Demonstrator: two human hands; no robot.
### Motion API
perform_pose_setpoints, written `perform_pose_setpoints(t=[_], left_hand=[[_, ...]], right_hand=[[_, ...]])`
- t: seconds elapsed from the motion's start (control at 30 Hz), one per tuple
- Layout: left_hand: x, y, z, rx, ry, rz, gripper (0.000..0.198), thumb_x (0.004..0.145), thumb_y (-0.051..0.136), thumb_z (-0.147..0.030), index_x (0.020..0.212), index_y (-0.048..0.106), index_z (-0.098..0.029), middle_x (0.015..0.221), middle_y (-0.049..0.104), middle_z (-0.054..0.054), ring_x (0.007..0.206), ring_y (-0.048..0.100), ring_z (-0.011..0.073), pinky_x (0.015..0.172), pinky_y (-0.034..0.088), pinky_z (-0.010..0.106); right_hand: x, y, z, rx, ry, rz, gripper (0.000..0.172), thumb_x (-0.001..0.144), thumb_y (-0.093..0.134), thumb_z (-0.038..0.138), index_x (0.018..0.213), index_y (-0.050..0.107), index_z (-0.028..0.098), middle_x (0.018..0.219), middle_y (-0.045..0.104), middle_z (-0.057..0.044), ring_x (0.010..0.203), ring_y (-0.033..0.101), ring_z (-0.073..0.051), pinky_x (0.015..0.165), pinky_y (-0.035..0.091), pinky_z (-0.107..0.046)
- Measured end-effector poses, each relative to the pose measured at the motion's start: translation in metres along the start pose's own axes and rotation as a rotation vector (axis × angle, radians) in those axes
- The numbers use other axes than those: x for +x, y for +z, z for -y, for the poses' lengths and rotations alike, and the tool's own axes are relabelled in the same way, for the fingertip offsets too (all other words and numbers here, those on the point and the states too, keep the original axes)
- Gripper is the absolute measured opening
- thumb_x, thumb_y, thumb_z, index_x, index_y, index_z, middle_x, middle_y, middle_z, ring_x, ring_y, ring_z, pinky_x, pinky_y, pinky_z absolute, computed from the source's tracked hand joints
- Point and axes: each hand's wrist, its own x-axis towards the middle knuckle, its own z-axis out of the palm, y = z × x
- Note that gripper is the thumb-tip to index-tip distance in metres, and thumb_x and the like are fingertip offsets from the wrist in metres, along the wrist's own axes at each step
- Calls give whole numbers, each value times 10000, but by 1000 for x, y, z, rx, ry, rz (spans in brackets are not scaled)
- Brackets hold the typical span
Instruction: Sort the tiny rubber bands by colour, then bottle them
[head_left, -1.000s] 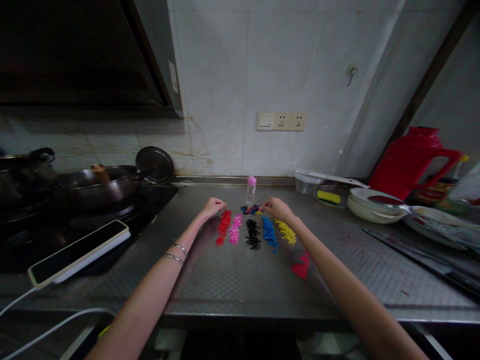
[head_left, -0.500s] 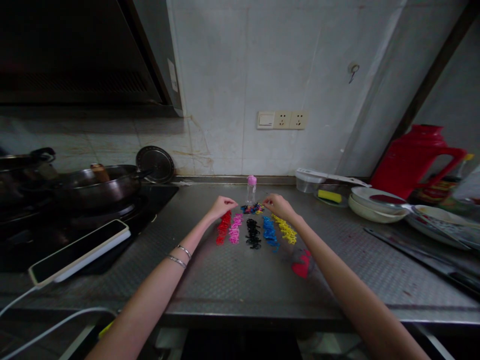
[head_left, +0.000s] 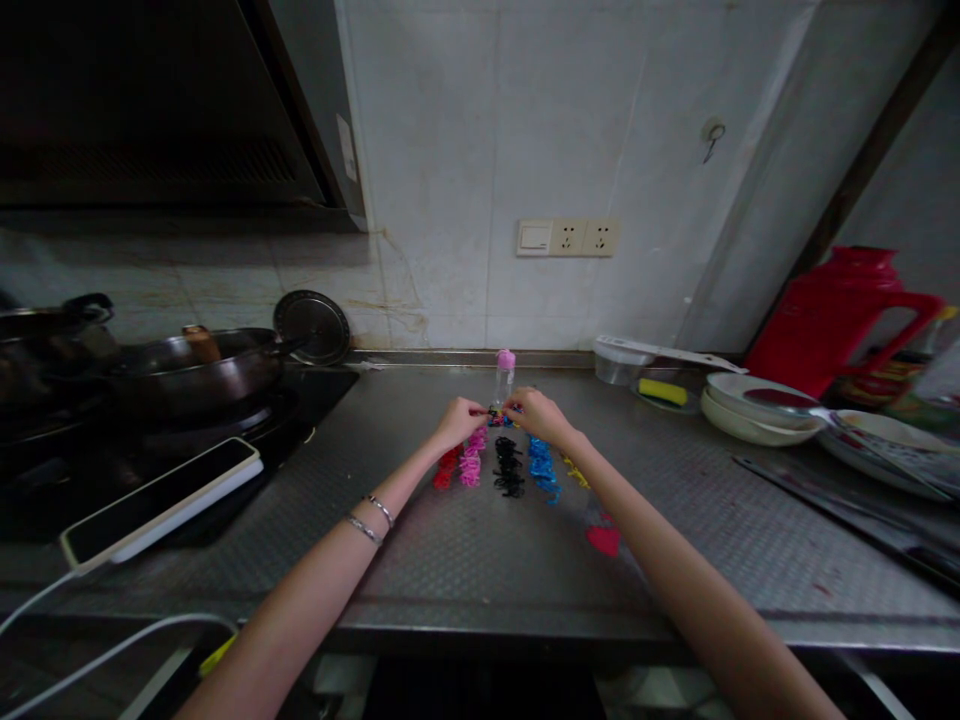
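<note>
Small elastic bands lie sorted in rows on the steel counter (head_left: 480,560): red (head_left: 445,468), pink (head_left: 471,464), black (head_left: 508,468), blue (head_left: 540,468) and yellow (head_left: 576,472). A mixed heap of bands (head_left: 496,417) sits behind the rows, in front of a small clear bottle with a pink cap (head_left: 504,374). My left hand (head_left: 459,420) and my right hand (head_left: 534,414) meet over that heap, both with fingers pinched together on the bands. A red piece (head_left: 604,540) lies on the counter beside my right forearm.
A phone on a white block (head_left: 161,500) lies at the left with cables. Pans (head_left: 187,370) stand on the stove behind it. Bowls and plates (head_left: 757,410), a clear tub with a yellow sponge (head_left: 660,392) and a red thermos jug (head_left: 832,320) stand at the right.
Both hands have moved inward from the ends of the rows and now meet at the mixed heap. The view has shifted slightly.
</note>
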Motion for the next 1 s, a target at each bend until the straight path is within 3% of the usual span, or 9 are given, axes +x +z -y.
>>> perform_pose_setpoints(t=[0.2,0.37,0.47,0.63,0.77,1.0], left_hand=[[1,-5,4,12,27,40,303,716,520,-297,776,716,-74,630,641,40,554,488,118,539,335,216],[9,-3,-5,111,95,199,289,712,529,-288,789,728,-92,602,645,38,508,473,113,515,319,219],[17,3,-11,158,153,295,275,719,527,-266,794,730,-96,619,657,37,507,482,111,508,317,211],[28,16,-14,272,153,416,249,721,532,-217,839,724,-111,750,696,53,590,547,115,575,370,193],[31,15,-15,295,120,517,235,679,580,-190,854,723,-128,804,702,58,638,563,121,612,389,190],[35,-3,-15,277,99,435,268,664,531,-152,844,726,-114,652,668,20,528,488,91,530,344,184]], right_hand=[[-9,-3,-36,-7,53,23,204,818,504,282,854,680,185,905,647,-64,862,564,-158,722,397,-210],[-24,-3,-88,-37,175,95,216,798,510,264,835,695,159,857,676,-70,759,594,-155,639,402,-200],[-30,2,-106,-8,203,130,218,784,514,248,844,701,155,819,689,-62,728,604,-145,627,403,-185],[-32,7,-114,2,221,155,227,762,525,244,848,714,153,803,698,-60,725,611,-147,628,411,-176],[-34,4,-117,18,230,132,257,758,525,273,883,719,163,834,700,-60,742,617,-153,635,417,-179],[-43,5,-118,78,259,0,291,766,486,267,923,705,157,915,689,-75,793,613,-161,691,428,-198]])
